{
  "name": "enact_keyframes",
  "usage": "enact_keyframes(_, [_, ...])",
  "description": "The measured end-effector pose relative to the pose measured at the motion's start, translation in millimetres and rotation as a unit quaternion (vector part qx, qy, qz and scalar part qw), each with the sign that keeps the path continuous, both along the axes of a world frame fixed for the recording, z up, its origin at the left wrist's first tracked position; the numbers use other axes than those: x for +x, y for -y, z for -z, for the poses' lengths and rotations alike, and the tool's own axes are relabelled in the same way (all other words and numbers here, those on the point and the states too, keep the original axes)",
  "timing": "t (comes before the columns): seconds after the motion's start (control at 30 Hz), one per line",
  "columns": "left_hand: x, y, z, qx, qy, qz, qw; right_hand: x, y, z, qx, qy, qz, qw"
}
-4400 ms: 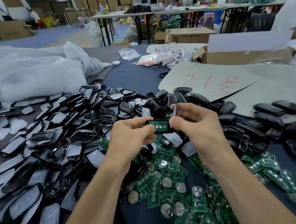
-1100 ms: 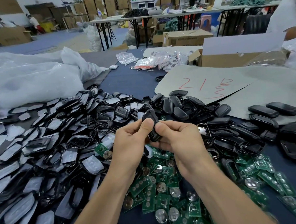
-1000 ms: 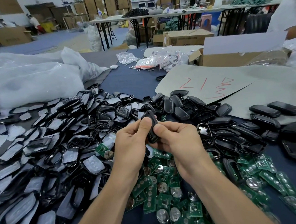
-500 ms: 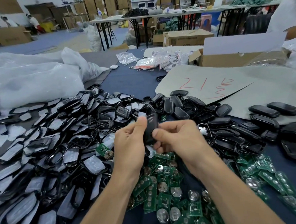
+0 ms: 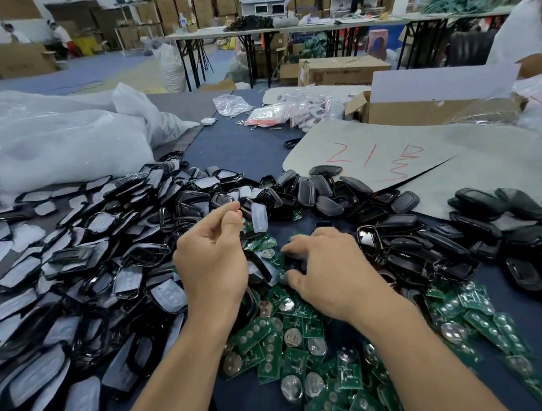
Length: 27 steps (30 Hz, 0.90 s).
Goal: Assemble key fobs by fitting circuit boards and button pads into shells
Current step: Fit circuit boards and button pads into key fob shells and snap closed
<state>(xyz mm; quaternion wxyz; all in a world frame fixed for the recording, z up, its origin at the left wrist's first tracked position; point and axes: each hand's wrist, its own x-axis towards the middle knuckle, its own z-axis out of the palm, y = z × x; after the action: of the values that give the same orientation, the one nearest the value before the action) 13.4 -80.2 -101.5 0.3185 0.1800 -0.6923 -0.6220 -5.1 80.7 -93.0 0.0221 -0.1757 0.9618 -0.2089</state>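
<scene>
My left hand (image 5: 212, 255) hovers over the middle of the table with loosely curled fingers and holds nothing. A translucent button pad (image 5: 259, 217) lies just right of its fingertips. My right hand (image 5: 330, 274) is low on the heap of green circuit boards (image 5: 289, 339). Its thumb and fingertips pinch at one board (image 5: 281, 267), which is blurred and shadowed. Open black shells with pads (image 5: 87, 262) are heaped on the left. Closed black fobs (image 5: 422, 244) are piled on the right.
A big white plastic bag (image 5: 56, 144) lies at the back left. Grey card sheets marked in red (image 5: 386, 158) and an open carton (image 5: 431, 105) sit at the back right, with small bagged parts (image 5: 290, 110) behind. A person in white (image 5: 524, 25) stands at the far right.
The black fob that both hands held together is no longer in them. My right hand dropped onto the circuit boards. My left hand stays raised, now with nothing in it.
</scene>
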Motion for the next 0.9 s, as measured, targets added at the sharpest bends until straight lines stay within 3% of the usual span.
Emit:
enact_keyframes(0.07, [0,0,0,-0.013,0.008,0.002,1.0,0,-1,-2,-0.003,0.008,-0.006,1.0])
enact_keyframes(0.23, [3,-1,-2,-0.064,0.027,0.016,0.997,-4,-9,-3,-0.234,-0.062,0.106,0.964])
enact_keyframes(0.3, [4,-3,-1,-0.099,0.03,0.052,0.993,-4,-6,-4,-0.358,-0.066,0.142,0.92])
enact_keyframes(0.4, [7,-7,0,-0.18,0.04,0.166,0.969,-4,-2,-4,-0.527,0.023,0.164,0.833])
enact_keyframes(0.5, [9,-10,0,-0.236,0.082,0.225,0.942,-5,-5,-2,-0.565,0.105,0.124,0.809])
enact_keyframes(0.6, [7,-6,0,-0.291,0.112,0.156,0.937,-11,-12,-4,-0.602,0.195,0.096,0.769])
enact_keyframes(0.8, [7,-8,-3,-0.295,0.132,0.038,0.945,-19,-19,-1,-0.635,0.091,0.215,0.736])
enact_keyframes(0.9, [5,-3,-5,-0.28,0.143,0.002,0.949,-17,-19,-1,-0.614,0.093,0.193,0.76])
